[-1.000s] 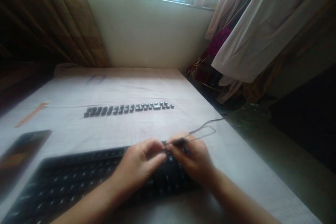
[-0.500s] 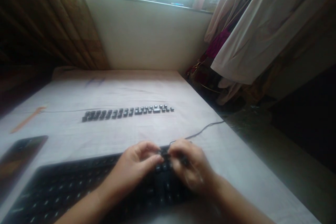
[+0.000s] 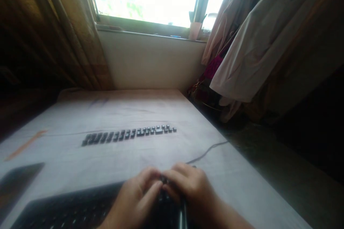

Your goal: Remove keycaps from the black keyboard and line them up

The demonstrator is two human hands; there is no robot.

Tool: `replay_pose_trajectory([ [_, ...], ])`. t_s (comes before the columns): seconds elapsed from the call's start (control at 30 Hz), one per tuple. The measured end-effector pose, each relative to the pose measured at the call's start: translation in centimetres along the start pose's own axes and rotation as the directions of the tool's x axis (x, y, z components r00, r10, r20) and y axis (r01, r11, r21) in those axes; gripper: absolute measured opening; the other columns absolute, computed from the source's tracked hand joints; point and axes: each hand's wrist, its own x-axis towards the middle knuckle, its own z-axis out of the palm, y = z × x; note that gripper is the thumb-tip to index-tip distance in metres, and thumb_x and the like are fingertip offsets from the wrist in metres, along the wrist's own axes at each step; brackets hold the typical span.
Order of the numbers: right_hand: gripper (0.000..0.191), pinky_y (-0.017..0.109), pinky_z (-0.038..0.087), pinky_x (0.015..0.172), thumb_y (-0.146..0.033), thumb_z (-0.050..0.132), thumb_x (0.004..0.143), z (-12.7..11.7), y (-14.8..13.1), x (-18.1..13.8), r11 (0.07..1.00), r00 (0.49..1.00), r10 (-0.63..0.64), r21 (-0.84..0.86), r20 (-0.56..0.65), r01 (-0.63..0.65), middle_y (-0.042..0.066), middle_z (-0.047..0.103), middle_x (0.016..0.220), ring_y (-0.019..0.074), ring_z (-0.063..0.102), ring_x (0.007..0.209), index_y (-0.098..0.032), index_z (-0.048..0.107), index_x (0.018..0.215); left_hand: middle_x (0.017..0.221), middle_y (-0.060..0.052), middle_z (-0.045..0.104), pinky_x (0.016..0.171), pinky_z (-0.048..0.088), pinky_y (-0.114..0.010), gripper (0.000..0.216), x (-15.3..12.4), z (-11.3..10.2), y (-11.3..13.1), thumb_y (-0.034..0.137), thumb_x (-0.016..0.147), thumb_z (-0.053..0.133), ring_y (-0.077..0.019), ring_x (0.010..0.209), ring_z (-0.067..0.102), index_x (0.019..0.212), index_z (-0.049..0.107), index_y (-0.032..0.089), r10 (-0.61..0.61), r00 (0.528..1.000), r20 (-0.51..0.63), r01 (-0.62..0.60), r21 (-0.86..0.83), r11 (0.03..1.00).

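Both my hands rest on the right end of a black keyboard (image 3: 67,211) at the bottom edge of the view. My left hand (image 3: 137,196) has its fingers curled, the tips meeting my right hand (image 3: 188,189), whose fingers are also bent and pressed together. A small dark thing sits between the fingertips; I cannot make out what it is. The keyboard's thin cable (image 3: 206,152) runs off to the right behind my right hand. Farther back a row of several loose dark keycaps (image 3: 126,135) lies on the pale table cloth (image 3: 120,111).
A dark phone (image 3: 16,182) lies at the left edge, and an orange strip (image 3: 24,145) behind it. The table's right edge drops to the floor. Clothes (image 3: 249,53) hang at the right, a curtain (image 3: 67,32) at the left, and a pink cup (image 3: 195,30) stands on the window sill.
The view has tilted up, so my hands and the keyboard sit lower in the picture. The wire loop seen by my right hand a second ago no longer shows.
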Motion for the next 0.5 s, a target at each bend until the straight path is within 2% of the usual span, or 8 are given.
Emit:
replay_pose_trajectory([
  [0.1, 0.021, 0.023, 0.047, 0.053, -0.027, 0.051, 0.091, -0.8, 1.9, 0.8, 0.998, 0.998, 0.049, 0.037, 0.040, -0.050, 0.005, 0.065, 0.073, 0.0139, 0.059, 0.057, -0.018, 0.070, 0.091, 0.100, -0.002, 0.076, 0.081, 0.056, -0.031, 0.027, -0.1, -0.4, 0.0, 0.034, 0.093, 0.048, -0.0205, 0.091, 0.072, 0.118, 0.052, 0.027, 0.027, 1.000, -0.007, -0.025, 0.161, 0.987],
  [0.17, 0.016, 0.024, 0.050, 0.062, -0.025, 0.058, 0.087, -1.4, 4.4, 1.6, 0.988, 0.986, 0.153, 0.025, 0.060, -0.155, 0.005, 0.068, 0.079, 0.0147, 0.063, 0.065, -0.018, 0.070, 0.095, 0.101, -0.002, 0.076, 0.081, 0.057, -0.033, 0.035, -0.1, -0.6, -0.2, 0.033, 0.092, 0.048, -0.0214, 0.091, 0.072, 0.126, 0.047, 0.028, 0.063, 0.997, -0.053, -0.045, 0.293, 0.955],
  [0.2, 0.016, 0.024, 0.050, 0.065, -0.024, 0.062, 0.084, -1.7, 6.0, 2.1, 0.972, 0.969, 0.236, -0.029, 0.076, -0.235, 0.004, 0.069, 0.079, 0.0150, 0.064, 0.068, -0.019, 0.071, 0.097, 0.101, -0.002, 0.076, 0.080, 0.058, -0.034, 0.037, -0.1, -0.7, -0.4, 0.032, 0.091, 0.049, -0.0219, 0.091, 0.072, 0.127, 0.046, 0.029, 0.096, 0.992, -0.079, -0.062, 0.355, 0.933],
  [0.27, 0.018, 0.025, 0.050, 0.071, -0.024, 0.066, 0.082, -2.0, 9.3, 3.2, 0.883, 0.888, 0.449, -0.200, 0.101, -0.424, 0.003, 0.072, 0.081, 0.0155, 0.066, 0.072, -0.022, 0.073, 0.099, 0.100, -0.003, 0.076, 0.078, 0.059, -0.035, 0.036, -0.1, -0.8, -0.8, 0.031, 0.090, 0.050, -0.0226, 0.089, 0.073, 0.125, 0.048, 0.030, 0.178, 0.978, -0.110, -0.111, 0.453, 0.885],
  [0.37, 0.021, 0.028, 0.050, 0.071, -0.026, 0.065, 0.083, -1.8, 13.3, 4.7, 0.814, 0.832, 0.549, -0.279, 0.084, -0.509, 0.005, 0.074, 0.088, 0.0192, 0.068, 0.077, -0.024, 0.074, 0.102, 0.099, -0.003, 0.076, 0.077, 0.061, -0.035, 0.033, 0.0, -0.7, -1.4, 0.029, 0.088, 0.052, -0.0233, 0.088, 0.073, 0.121, 0.053, 0.029, 0.278, 0.954, -0.115, -0.177, 0.533, 0.827],
  [0.5, 0.022, 0.028, 0.051, 0.071, -0.029, 0.068, 0.080, -0.5, 15.8, 6.0, 0.764, 0.782, 0.614, -0.329, 0.108, -0.555, 0.003, 0.076, 0.093, 0.0208, 0.069, 0.080, -0.028, 0.075, 0.101, 0.101, -0.004, 0.075, 0.077, 0.061, -0.035, 0.032, 0.1, -0.7, -1.7, 0.028, 0.088, 0.052, -0.0230, 0.089, 0.073, 0.121, 0.053, 0.029, 0.309, 0.946, -0.100, -0.203, 0.560, 0.803],
])
